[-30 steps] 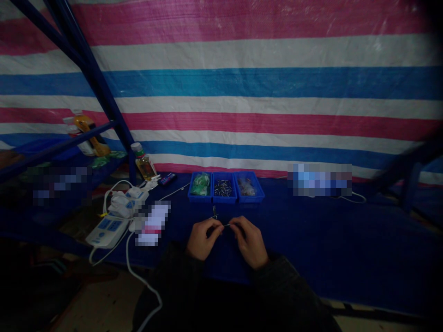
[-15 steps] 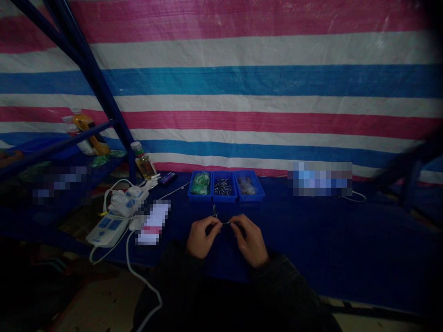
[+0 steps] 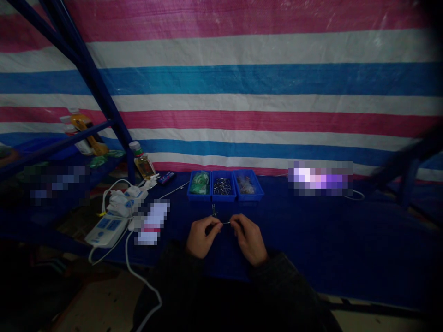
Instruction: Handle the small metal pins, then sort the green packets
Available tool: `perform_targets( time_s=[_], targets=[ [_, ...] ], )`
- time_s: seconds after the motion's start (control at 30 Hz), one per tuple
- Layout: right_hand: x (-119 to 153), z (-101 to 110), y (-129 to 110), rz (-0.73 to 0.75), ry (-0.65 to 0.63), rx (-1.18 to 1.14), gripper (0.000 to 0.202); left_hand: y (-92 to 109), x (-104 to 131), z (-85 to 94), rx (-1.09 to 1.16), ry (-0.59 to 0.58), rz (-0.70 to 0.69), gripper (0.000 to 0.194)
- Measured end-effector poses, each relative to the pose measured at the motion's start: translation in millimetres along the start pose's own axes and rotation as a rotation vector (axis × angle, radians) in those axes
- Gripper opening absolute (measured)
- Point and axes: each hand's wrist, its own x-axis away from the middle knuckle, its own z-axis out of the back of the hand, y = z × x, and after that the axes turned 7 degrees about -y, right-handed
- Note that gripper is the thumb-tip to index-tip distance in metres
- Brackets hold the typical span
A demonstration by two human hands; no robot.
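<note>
My left hand and my right hand face each other low over the blue table, fingertips pinched. Between them runs a thin, shiny metal rod, one end in each pinch; its exact kind is too small to make out. Just beyond my left fingers lie a few small metal pieces. Farther back, three blue trays stand side by side: the left tray holds green packets, the middle tray many small metal pieces, the right tray small clear plastic bags.
To the left are a white power strip with plugs and cables, a blurred-out phone, a small dark box and a bottle. A blue frame post rises there. Another person's hand shows far left. A blurred-out lit object stands right.
My hands stay nearly in place, still pinching the metal rod. The blurred object at right has turned from bluish to bright pink-purple. The other person's hand at far left has moved slightly.
</note>
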Motion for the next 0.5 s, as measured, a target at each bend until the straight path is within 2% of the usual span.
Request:
perform_targets(
  time_s=[0.3,0.5],
  targets=[
    [0.6,-0.5,-2.8,0.084,-0.004,-0.053,0.016,-0.7,-0.1,0.0,-0.006,0.013,-0.007,0.02],
    [-0.6,0.3,-5.3,0.089,0.027,-0.042,0.013,-0.6,-0.2,-0.2,0.005,0.008,-0.001,0.02]
  ],
)
